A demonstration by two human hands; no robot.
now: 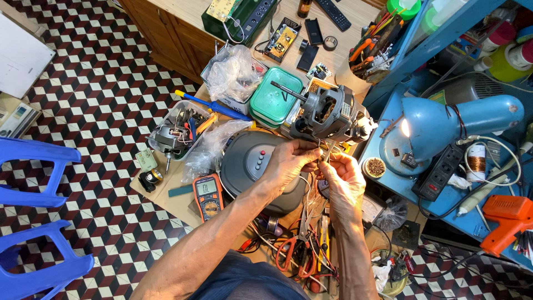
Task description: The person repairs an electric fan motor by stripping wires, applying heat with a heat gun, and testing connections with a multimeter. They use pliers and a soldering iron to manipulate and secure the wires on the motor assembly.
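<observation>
Near the middle of the frame the left hand [288,161] and the right hand [343,176] meet, fingertips almost touching. Both pinch thin pale wires [325,157] that run up to the motor [325,114]; the fingers of each hand are closed on the wires, not relaxed. The motor, grey metal with a shaft pointing to the upper left, stands just above the hands, a little above the centre.

Under the left hand lies a dark grey round cover [250,166] with small buttons. To its left, lower in the frame, an orange multimeter [208,195] lies flat on the bench. Above the cover sits a green lidded box [276,100], touching the motor. Below the hands are scissors [288,255] among loose cables.

On the right side a blue lamp [461,125] shines toward the hands. An orange glue gun [506,219] rests at the lower right. A blue plastic chair [39,222] stands at the left edge on the tiled floor [105,89].
</observation>
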